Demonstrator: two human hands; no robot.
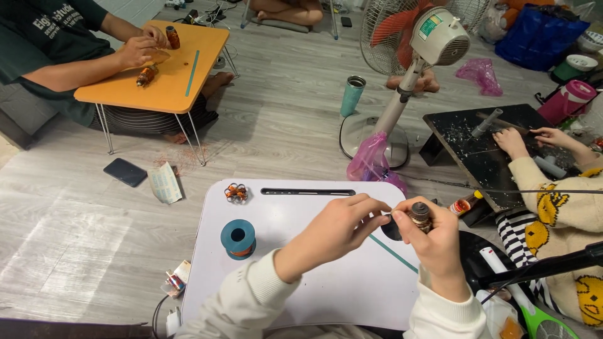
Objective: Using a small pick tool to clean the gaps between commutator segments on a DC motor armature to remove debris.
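Head view: right hand is wrapped around a small brown wound coil, which sticks up out of the top of the fist, long axis roughly upright. Left hand sits just to its left, thumb and forefinger pinched narrow at the coil's near side, apparently on a fine wire, too thin to confirm. Both hands hover over the white lap table. Teal spool lies well left of the left hand; that hand is nearer to it.
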